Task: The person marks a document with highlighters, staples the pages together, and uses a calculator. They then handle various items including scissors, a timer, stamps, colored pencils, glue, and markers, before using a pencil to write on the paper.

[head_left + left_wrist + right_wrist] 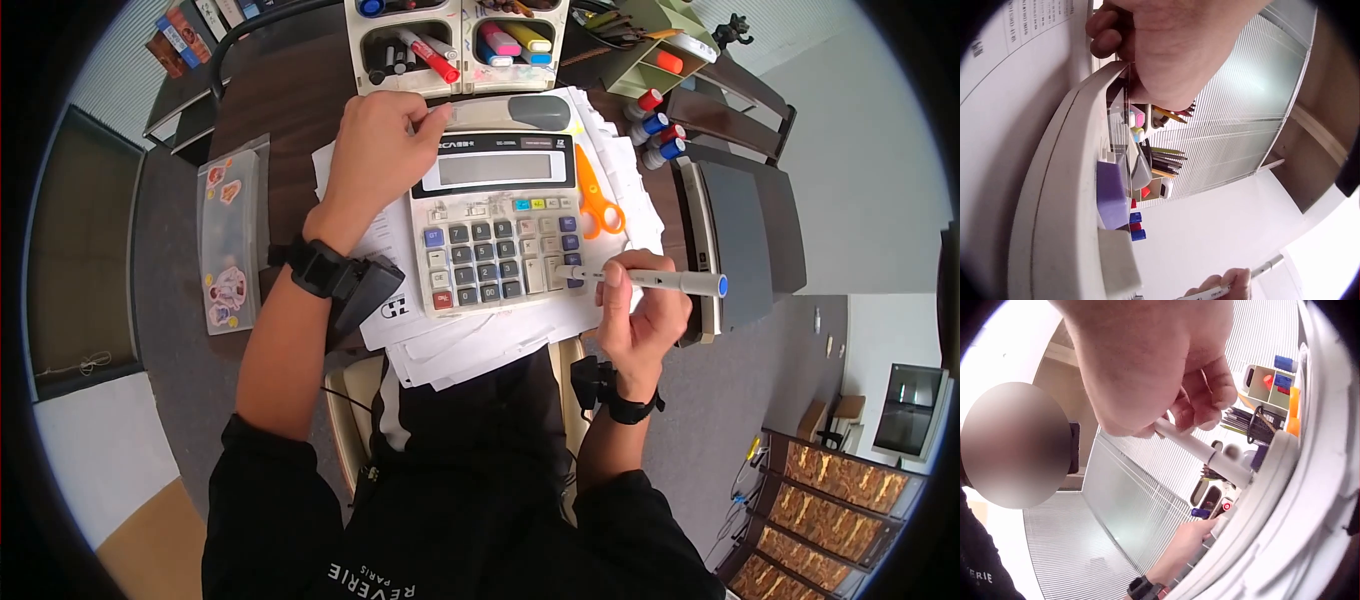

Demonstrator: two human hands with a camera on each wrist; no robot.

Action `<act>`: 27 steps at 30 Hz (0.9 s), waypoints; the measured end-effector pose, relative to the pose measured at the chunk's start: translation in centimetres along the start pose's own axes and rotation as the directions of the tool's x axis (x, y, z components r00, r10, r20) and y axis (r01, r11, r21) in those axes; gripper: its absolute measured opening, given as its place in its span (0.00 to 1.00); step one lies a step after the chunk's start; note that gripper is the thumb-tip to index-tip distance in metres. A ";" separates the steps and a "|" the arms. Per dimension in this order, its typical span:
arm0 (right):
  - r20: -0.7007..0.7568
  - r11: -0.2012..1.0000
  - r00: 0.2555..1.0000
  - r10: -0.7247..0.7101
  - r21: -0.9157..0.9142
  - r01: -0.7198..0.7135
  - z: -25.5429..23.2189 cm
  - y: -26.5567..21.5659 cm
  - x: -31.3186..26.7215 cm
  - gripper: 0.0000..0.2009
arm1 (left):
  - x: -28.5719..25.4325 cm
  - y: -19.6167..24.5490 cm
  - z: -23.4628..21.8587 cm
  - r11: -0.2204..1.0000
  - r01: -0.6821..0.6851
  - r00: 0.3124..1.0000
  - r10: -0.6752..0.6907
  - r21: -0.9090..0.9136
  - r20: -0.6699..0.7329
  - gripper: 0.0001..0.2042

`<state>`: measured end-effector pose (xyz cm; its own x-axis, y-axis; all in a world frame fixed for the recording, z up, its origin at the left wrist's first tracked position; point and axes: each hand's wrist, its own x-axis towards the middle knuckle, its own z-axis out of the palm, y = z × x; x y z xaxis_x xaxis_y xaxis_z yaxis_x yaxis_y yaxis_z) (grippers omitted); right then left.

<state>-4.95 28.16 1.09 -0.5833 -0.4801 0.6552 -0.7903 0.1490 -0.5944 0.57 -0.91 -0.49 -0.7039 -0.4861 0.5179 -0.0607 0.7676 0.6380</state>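
Observation:
A large white calculator (497,225) lies on a stack of papers (455,365), its display at the far side. My left hand (380,150) grips the upper left corner of the calculator, thumb by the display and the other fingers curled at the edge. In my right hand (645,315) is a white marker pen (665,280) with a blue end, pinched between thumb and fingers. The pen's other end points left and sits right at the lower right keys. Purple and pale keys (1113,194) stand up close in the left wrist view.
Behind the calculator lies a grey and white stapler (535,112). Orange scissors (598,200) rest on the papers to its right. A pen organizer (410,60) with markers stands at the back. A clear stickered case (232,240) is at left, a dark boxy device (735,240) at right.

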 end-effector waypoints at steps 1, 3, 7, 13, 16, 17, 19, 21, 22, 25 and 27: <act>-0.017 1.000 1.000 -0.015 -0.001 0.015 0.0 0.0 0.0 0.03 | 0.0 0.1 -0.1 1.000 -0.002 1.000 0.002 0.005 0.006 0.19; -0.075 0.998 0.997 -0.008 0.064 0.012 0.2 0.1 -0.3 0.03 | 0.0 0.0 -0.1 1.000 -0.003 1.000 0.003 0.008 0.014 0.19; 0.101 0.999 0.995 -0.029 -0.034 0.032 0.4 0.2 0.4 0.04 | 0.0 0.1 0.0 1.000 -0.001 1.000 0.001 0.014 0.007 0.19; 0.027 0.997 0.999 0.025 0.072 -0.027 1.0 0.2 1.0 0.05 | 0.0 -0.1 0.1 1.000 -0.025 1.000 0.025 0.013 0.004 0.19; 0.127 0.997 0.988 0.083 -0.013 -0.082 0.8 -0.3 1.4 0.04 | 0.1 -0.2 0.1 1.000 -0.030 1.000 0.030 0.006 -0.005 0.19; 0.050 0.999 0.998 0.039 0.018 -0.040 1.1 0.0 1.3 0.03 | 0.0 -0.3 0.1 1.000 -0.031 0.999 0.031 -0.001 -0.007 0.19; -0.028 0.999 1.000 -0.005 0.044 0.007 1.1 0.2 1.4 0.03 | 0.0 0.0 0.0 1.000 -0.024 1.000 0.024 0.003 -0.002 0.19; 0.063 0.997 0.995 0.072 0.017 -0.073 0.9 -0.2 1.7 0.04 | 0.0 0.0 0.0 1.000 -0.019 1.000 0.019 0.007 0.006 0.19; 0.106 0.994 0.988 0.111 0.001 -0.112 0.8 -0.3 1.8 0.04 | 0.0 0.0 0.0 1.000 -0.024 1.000 0.024 0.011 0.003 0.19; 0.054 0.994 0.995 0.090 0.052 -0.092 1.2 0.1 1.7 0.04 | 0.0 -0.1 0.0 1.000 -0.025 1.000 0.025 0.009 -0.003 0.19; 0.154 0.969 0.966 0.206 0.104 -0.223 1.2 -0.1 1.8 0.05 | -0.1 0.0 0.1 1.000 -0.021 1.000 0.021 -0.001 -0.006 0.19</act>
<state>-5.63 26.24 1.75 -0.6976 -0.5662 0.4390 -0.6162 0.1616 -0.7708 0.52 -0.83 -0.60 -0.7005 -0.4724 0.5349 -0.0449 0.7772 0.6276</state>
